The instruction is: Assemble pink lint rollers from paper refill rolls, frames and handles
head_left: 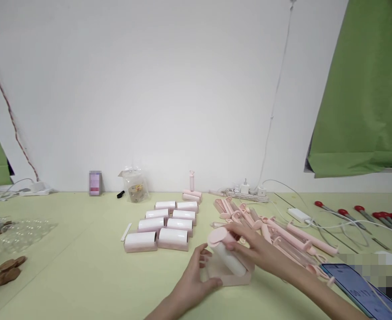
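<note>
My right hand [244,246] grips a white roll [231,260] with a pink round end piece [218,236], which looks like part of a lint roller. The roll is tilted over a clear, pinkish plastic case [234,279] low on the table. Round the left side of that case curls my left hand [200,271], thumb along its near edge. Whether the roll touches the case I cannot tell. Beyond my hands, several white rolls in pink cases [174,238] lie in two columns. Just right of my right hand is a pile of pink handle parts [245,215].
A phone [356,289] lies at the right front, near red-tipped tools [344,213] and white cables. A power strip [247,194], a bag with tape [135,191] and a small upright pink roller [191,181] are by the wall. Brown pieces [2,280] and bubble wrap [25,233] lie left.
</note>
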`<state>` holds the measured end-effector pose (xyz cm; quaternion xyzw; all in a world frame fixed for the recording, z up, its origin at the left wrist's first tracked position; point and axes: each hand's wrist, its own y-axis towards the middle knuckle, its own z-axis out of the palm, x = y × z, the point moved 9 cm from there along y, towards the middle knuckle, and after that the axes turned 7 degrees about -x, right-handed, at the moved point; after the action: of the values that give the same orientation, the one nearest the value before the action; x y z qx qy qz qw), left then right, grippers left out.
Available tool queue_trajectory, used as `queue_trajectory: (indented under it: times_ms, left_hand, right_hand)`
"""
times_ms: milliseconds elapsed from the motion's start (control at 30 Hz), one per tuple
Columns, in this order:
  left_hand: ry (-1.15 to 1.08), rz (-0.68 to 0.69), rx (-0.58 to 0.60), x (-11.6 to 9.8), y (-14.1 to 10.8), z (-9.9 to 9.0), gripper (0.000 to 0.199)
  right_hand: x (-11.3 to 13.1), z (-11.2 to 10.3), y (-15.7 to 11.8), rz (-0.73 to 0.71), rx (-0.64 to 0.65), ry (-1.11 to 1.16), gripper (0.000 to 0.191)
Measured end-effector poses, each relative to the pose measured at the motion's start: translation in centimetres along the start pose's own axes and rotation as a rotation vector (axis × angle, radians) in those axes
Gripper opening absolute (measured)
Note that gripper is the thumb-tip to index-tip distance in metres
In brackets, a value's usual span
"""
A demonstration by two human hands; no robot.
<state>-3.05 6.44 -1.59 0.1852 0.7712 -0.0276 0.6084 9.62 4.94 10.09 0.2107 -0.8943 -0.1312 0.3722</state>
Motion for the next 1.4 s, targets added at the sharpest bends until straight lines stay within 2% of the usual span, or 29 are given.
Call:
queue_trajectory:
  times_ms: [100, 200, 267, 400, 600, 767, 867, 967, 1033, 1133, 1200, 1267, 1333, 1400]
  left_hand:
    - [-0.102, -0.007, -0.001, 1.4, -0.4, -0.2, 0.079]
    - [-0.203, -0.009, 0.025, 1.5, -1.0, -0.6, 0.081]
    - [-0.244, 0.016, 0.036, 1.1, -1.1, -0.8, 0.077]
    - [-0.269, 0.059, 0.052, 0.4, -1.0, -0.8, 0.074]
    - [-0.273, 0.025, 0.066, 1.2, -1.0, -0.7, 0.077]
    - [-0.268, 0.021, 0.105, 1.3, -1.1, -0.4, 0.076]
    - [-0.262, 0.008, 0.083, 1.3, -1.0, -0.5, 0.075]
    - [-0.251, 0.027, 0.081, 1.0, -1.0, -0.6, 0.072]
    - [-0.213, 0.041, 0.102, 0.9, -1.1, -0.5, 0.071]
    - [-0.127, 0.065, 0.117, 0.8, -1.2, -0.5, 0.061]
    - [-0.125, 0.06, 0.113, 0.8, -1.2, -0.5, 0.067]
    - [-0.154, 0.024, 0.101, 1.1, -1.2, -0.5, 0.079]
    - [-0.16, -0.013, 0.096, 1.3, -1.3, -0.5, 0.076]
    - [-0.148, -0.044, 0.098, 1.3, -1.4, -0.4, 0.064]
  right_hand:
    - [1.9, 3.8, 0.2, -0.173, 0.172, -0.264, 0.029]
    - [3.1, 6.3, 0.1, -0.297, 0.222, -0.398, 0.031]
    - [3.5, 6.7, 0.2, -0.301, 0.218, -0.391, 0.031]
    - [3.8, 5.9, 0.6, -0.247, 0.207, -0.37, 0.032]
    - [3.2, 6.1, 0.3, -0.241, 0.228, -0.392, 0.032]
    - [3.0, 7.5, -0.4, -0.283, 0.288, -0.433, 0.032]
    - [2.8, 8.2, -1.1, -0.312, 0.271, -0.418, 0.031]
    - [1.4, 7.2, -0.3, -0.271, 0.165, -0.402, 0.036]
    - [-1.0, 5.6, 1.6, -0.164, 0.068, -0.449, 0.035]
    - [-4.8, 4.1, 4.9, -0.069, 0.02, -0.551, 0.027]
    - [-6.9, 3.9, 6.6, -0.034, 0.033, -0.59, 0.021]
    - [-7.8, 4.1, 7.3, -0.026, 0.078, -0.597, 0.02]
    - [-7.6, 4.0, 7.2, -0.033, 0.136, -0.575, 0.021]
    - [-6.3, 3.4, 6.4, -0.041, 0.205, -0.532, 0.028]
